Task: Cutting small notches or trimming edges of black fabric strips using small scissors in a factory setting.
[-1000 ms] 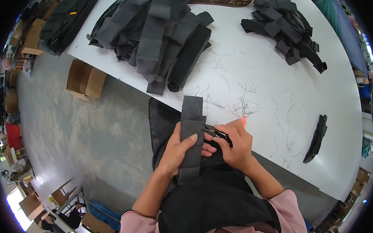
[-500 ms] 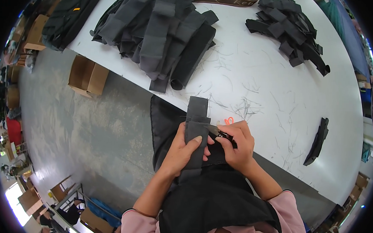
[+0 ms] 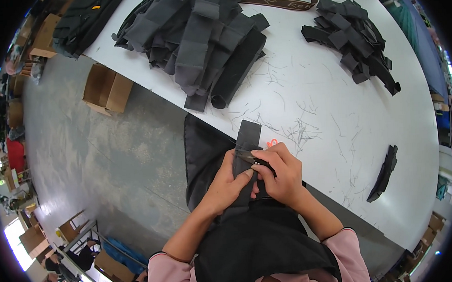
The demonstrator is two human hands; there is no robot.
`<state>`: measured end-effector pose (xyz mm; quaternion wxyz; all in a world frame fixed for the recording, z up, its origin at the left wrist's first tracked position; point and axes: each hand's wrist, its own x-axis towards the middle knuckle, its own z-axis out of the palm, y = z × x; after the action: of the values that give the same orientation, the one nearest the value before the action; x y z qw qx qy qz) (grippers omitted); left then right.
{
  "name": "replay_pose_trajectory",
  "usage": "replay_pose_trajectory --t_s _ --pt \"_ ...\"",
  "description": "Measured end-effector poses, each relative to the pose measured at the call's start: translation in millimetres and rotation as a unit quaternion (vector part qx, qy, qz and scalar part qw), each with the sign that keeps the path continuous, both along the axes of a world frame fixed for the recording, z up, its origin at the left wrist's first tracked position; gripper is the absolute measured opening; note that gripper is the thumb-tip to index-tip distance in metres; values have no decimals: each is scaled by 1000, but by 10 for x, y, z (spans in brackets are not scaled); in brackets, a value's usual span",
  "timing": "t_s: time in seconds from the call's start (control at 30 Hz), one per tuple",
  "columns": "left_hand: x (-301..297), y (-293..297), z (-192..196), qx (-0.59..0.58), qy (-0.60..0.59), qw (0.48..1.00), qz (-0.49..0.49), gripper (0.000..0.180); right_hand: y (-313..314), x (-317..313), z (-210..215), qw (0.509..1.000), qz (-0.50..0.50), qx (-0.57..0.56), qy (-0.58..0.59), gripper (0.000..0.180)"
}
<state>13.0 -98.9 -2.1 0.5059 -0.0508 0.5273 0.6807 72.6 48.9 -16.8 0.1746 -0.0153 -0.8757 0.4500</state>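
A dark grey fabric strip stands up from my left hand, which grips it with the thumb on top. My right hand is closed around small thread snips, partly hidden by the fingers. The blades lie across the strip just above my left thumb. An orange cord loop shows beyond my right fingers. Both hands are close together over the black apron, by the table's near edge.
On the white table lie a large pile of grey strips, a smaller pile, a folded dark strip, a brown strap and thread clippings. A black backpack sits far left. An open cardboard box stands below the table edge.
My right hand has moved left, bringing the snips across the strip. The strip's upper end has shifted slightly right and down.
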Motion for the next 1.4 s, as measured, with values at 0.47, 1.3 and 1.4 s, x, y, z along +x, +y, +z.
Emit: replay_pose_trajectory --t_s 0.47,1.3,1.4 --pt "16 -12 -63 19 24 999 8 30 17 40 104 995 -73 -60 21 26" --pt "56 -19 -148 91 -42 988 120 45 114 255 93 994 -84 -9 -72 22" --pt "65 8 -149 109 -47 985 124 46 81 293 141 994 -52 69 -65 24"
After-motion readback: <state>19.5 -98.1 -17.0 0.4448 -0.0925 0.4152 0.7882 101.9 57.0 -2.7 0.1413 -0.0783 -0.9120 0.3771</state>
